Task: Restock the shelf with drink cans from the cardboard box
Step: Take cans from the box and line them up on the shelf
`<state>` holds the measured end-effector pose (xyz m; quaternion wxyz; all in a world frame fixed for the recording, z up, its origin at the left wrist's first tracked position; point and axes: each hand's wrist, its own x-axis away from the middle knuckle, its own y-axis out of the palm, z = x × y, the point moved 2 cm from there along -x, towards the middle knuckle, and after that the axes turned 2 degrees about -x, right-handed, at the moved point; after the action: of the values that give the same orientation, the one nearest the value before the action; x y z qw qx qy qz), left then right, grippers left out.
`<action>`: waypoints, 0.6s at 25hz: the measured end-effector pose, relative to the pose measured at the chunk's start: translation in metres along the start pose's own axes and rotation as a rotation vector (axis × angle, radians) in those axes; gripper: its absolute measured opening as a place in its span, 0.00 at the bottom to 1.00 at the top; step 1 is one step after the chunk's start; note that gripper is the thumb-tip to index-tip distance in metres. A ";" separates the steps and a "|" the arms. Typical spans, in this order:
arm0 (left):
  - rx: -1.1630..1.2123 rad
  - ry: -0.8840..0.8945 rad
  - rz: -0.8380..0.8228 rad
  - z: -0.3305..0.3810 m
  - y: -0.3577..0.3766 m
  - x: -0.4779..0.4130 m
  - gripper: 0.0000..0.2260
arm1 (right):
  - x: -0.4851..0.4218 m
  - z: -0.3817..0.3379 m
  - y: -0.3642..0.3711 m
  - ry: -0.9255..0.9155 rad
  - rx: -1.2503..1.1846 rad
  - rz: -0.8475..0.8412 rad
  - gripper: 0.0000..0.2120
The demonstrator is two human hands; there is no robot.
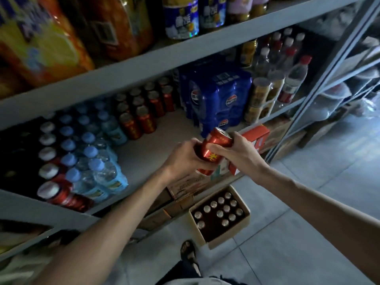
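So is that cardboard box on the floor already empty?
No, the cardboard box holds many cans, their tops showing in rows.

Both arms reach forward; left hand and right hand meet, fingers curled round one tilted can.

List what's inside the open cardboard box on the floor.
The cardboard box holds about a dozen upright drink cans, only their silver tops showing; its near side has gaps. Can bodies and the box bottom are lost in shadow.
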<state>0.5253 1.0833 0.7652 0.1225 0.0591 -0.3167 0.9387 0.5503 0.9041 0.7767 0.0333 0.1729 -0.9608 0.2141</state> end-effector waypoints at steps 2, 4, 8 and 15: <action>-0.004 -0.017 0.056 -0.017 -0.014 -0.007 0.26 | -0.020 -0.012 0.016 -0.006 -0.027 0.043 0.26; 0.076 -0.075 0.037 -0.040 -0.028 -0.013 0.28 | -0.038 -0.021 0.031 -0.002 -0.038 0.055 0.26; 0.199 -0.148 0.035 -0.077 -0.051 -0.018 0.24 | -0.069 -0.027 0.061 -0.022 -0.094 -0.011 0.25; 0.315 -0.204 0.266 -0.124 -0.058 -0.029 0.27 | -0.129 -0.006 0.097 -0.010 -0.107 -0.302 0.20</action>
<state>0.5646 1.1978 0.6946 -0.0456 0.1299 -0.1819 0.9736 0.6372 1.0299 0.7254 0.0693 0.3144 -0.9341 0.1543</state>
